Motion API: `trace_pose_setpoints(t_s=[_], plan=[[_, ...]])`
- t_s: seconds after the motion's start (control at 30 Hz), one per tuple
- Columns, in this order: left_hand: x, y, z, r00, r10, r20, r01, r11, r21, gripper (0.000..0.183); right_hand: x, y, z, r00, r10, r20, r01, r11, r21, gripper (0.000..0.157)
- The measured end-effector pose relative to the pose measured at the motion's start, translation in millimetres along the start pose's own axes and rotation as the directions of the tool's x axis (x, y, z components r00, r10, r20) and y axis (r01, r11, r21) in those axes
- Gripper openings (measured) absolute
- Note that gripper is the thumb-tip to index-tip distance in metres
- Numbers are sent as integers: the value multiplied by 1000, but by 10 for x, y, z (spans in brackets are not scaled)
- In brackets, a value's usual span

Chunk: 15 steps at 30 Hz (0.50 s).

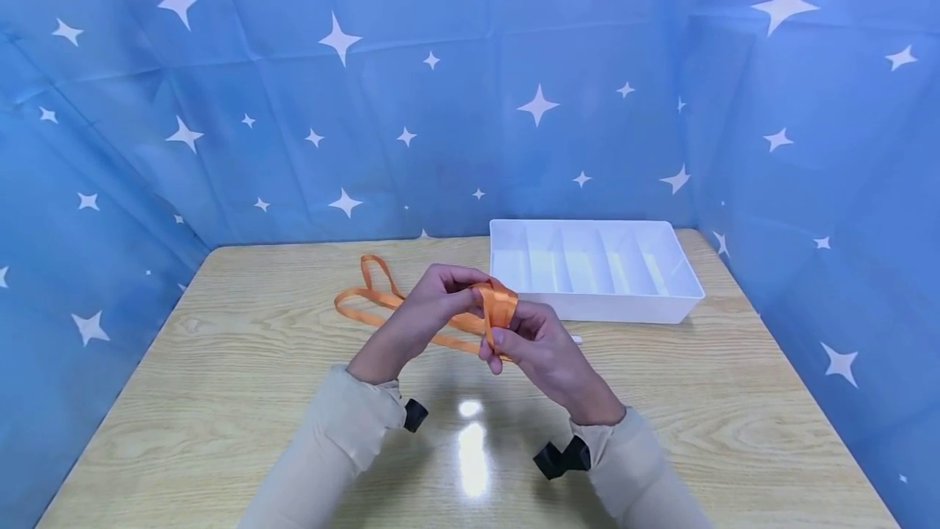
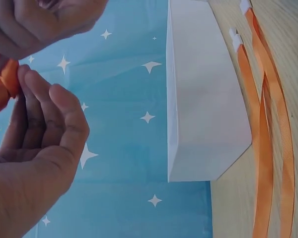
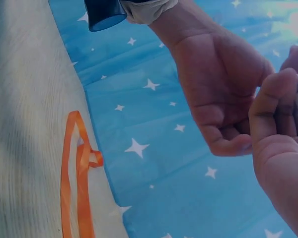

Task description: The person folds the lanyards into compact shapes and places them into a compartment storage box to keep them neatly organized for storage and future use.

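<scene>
An orange ribbon [image 1: 500,307] is bunched in a folded loop between both hands, above the table. My left hand [image 1: 432,305] pinches the top left of the loop with thumb and forefinger. From the right, my right hand [image 1: 549,356] grips the loop's lower part, its thumb pressed on the front. Long loose lengths of the same ribbon [image 2: 264,163] trail on the table, and two of its ends carry white tips [image 2: 237,42]. Looped slack shows again in the right wrist view as a ribbon [image 3: 83,183]. Fingers hide part of the hold.
A white tray [image 1: 602,308] with several compartments stands at the back right of the wooden table [image 1: 257,398]. Blue star-patterned cloth [image 1: 441,145] hangs behind and along the sides. Black straps [image 1: 562,459] are worn at the wrists.
</scene>
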State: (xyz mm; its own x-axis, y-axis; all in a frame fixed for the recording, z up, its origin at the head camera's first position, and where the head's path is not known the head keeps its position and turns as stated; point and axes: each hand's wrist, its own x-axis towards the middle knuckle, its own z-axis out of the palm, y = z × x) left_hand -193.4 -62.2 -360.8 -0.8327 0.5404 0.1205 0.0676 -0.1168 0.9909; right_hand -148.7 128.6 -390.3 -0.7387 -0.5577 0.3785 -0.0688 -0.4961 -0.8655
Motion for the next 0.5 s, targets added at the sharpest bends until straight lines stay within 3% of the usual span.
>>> trace_pose_setpoints(t_s=[0.27,0.5], plan=[[5,-2,70,992,-52,-111,46,997,-64,27,35,43,29,998,-15,-68,17,1000,17,18],[9,-24,101,990,-56,-126,41,992,-119,21,47,31,58,989,1,-150,3,1000,28,18]])
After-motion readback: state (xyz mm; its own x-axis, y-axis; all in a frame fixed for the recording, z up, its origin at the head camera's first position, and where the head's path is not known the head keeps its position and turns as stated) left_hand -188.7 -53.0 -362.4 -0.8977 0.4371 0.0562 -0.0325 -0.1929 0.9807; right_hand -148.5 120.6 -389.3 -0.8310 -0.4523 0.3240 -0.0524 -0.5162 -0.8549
